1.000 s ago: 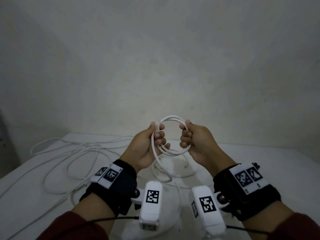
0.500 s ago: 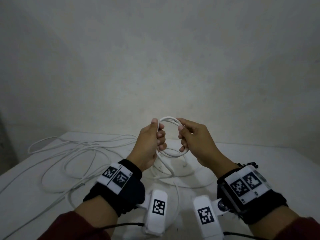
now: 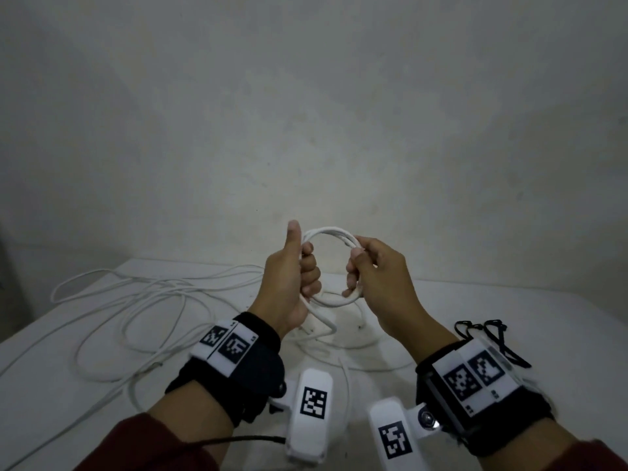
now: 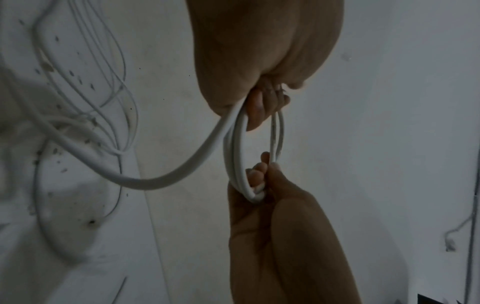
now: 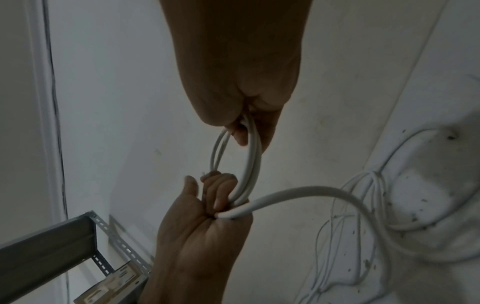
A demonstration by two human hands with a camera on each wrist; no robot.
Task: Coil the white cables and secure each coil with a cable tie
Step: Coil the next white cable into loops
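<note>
A white cable coil [image 3: 327,231] of a few loops is held upright in the air above the white table [image 3: 509,311]. My left hand [image 3: 304,263] grips the coil's left side with curled fingers, thumb pointing up. My right hand [image 3: 356,266] holds the right side, fingers hooked round the loops. The cable's tail [image 3: 321,319] drops from under my left hand to the table. The left wrist view shows the coil [image 4: 233,148] edge-on between both hands. In the right wrist view the tail [image 5: 311,191] arcs away to the right. Black cable ties [image 3: 489,334] lie beyond my right wrist.
Several loose white cables [image 3: 136,300] sprawl in tangled loops over the table's left half and under my hands. A plain wall rises right behind the table. A grey perforated metal rack [image 5: 52,236] stands off the table's left side.
Both hands have risen slightly with the coil. My right hand went from a closed fist to fingers hooked round the coil's right side, and my left thumb now stands straight up.
</note>
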